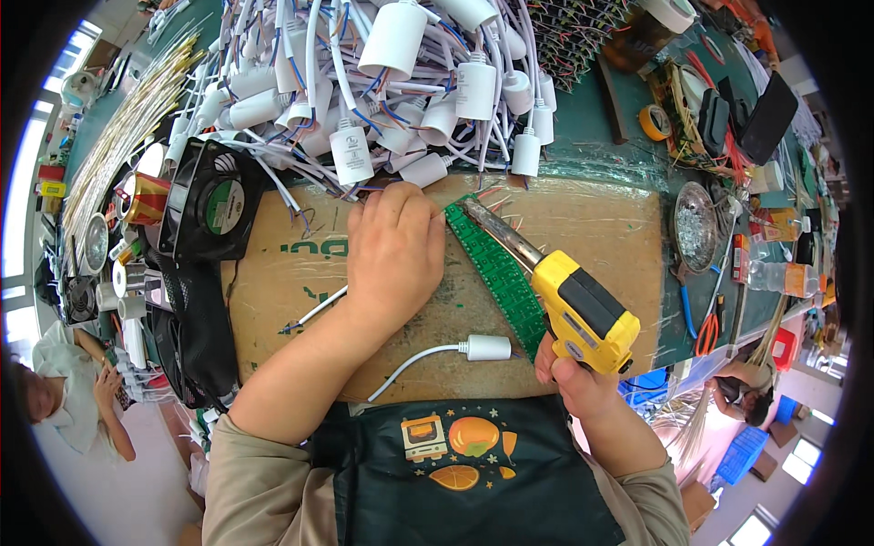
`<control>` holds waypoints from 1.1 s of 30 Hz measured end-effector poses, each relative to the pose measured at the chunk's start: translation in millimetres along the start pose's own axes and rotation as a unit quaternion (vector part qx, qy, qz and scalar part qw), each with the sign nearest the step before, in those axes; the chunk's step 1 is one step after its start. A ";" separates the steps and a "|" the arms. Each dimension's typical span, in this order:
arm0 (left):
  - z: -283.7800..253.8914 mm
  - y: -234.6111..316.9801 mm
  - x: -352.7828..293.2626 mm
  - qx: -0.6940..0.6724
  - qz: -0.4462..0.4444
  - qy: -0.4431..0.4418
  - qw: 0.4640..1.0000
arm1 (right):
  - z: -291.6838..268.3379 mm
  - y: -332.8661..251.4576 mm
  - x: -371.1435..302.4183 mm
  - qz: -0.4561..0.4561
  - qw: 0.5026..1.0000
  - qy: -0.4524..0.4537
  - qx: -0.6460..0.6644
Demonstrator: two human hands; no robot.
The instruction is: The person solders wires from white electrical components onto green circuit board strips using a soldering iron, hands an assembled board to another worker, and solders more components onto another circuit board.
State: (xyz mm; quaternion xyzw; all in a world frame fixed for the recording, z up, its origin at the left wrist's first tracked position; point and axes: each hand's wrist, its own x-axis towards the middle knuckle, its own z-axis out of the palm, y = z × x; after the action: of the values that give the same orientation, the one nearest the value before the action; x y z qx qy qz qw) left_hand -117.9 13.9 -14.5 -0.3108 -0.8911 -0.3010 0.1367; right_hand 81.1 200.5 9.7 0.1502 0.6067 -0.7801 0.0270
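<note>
My right hand (pixel 583 387) is wrapped round the grip of a yellow and black soldering gun (pixel 587 314). Its metal barrel slants away to the far left, the tip over the far end of a green circuit board strip (pixel 499 278). Thin reddish wires (pixel 496 196) stick out around that end. My left hand (pixel 396 241) is closed beside the strip, its fingertips turned down and hidden, so what they pinch is out of sight. A white cable (pixel 320 309) with bared ends passes by my left wrist. Nearer me lies a white lamp holder (pixel 485 348) with its cable on the cardboard (pixel 601 214).
Many white lamp holders (pixel 391 41) with cables are heaped beyond the cardboard. A black fan (pixel 214 200) stands at left. On the right are a metal bowl (pixel 695 227), orange tape (pixel 654 122), pliers (pixel 685 296) and a phone (pixel 767 118). Other people sit farther off on both sides.
</note>
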 end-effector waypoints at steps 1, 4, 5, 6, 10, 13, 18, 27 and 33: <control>0.2 0.0 0.0 -0.001 0.000 0.000 1.000 | -0.2 1.6 1.1 -0.024 0.999 -0.002 0.021; 0.2 -2.0 0.7 -0.006 -0.003 -0.005 1.000 | -0.1 2.1 4.6 -0.047 0.998 -0.011 0.043; 0.3 -2.6 0.6 -0.018 0.002 -0.001 1.000 | 0.0 2.3 4.7 -0.046 0.998 -0.016 0.046; 0.6 -3.1 0.6 -0.030 0.006 0.004 1.000 | 0.1 2.4 4.6 -0.045 0.998 -0.016 0.046; 3.1 -5.2 0.3 -0.043 0.012 0.009 0.999 | -0.2 1.7 5.5 -0.021 0.999 -0.006 0.023; 4.0 -5.2 0.4 -0.052 0.010 0.018 0.998 | -0.5 0.4 6.2 -0.006 1.000 0.007 0.001; 5.5 -5.7 0.1 -0.052 0.015 0.024 0.998 | 5.0 -2.0 10.5 0.000 0.999 0.026 -0.043; 6.7 -5.7 0.7 -0.049 0.021 0.029 0.998 | 5.3 -6.6 14.2 0.011 0.999 0.019 -0.042; 7.7 -6.0 0.5 -0.050 0.021 0.032 0.998 | 8.3 -9.8 16.4 0.007 0.999 0.016 -0.041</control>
State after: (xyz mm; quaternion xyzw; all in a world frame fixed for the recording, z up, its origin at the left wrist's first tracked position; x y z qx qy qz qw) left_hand -122.6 15.2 -23.0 -0.3261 -0.8632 -0.3524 0.1558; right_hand 61.6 197.4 16.4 0.1654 0.6376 -0.7518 0.0292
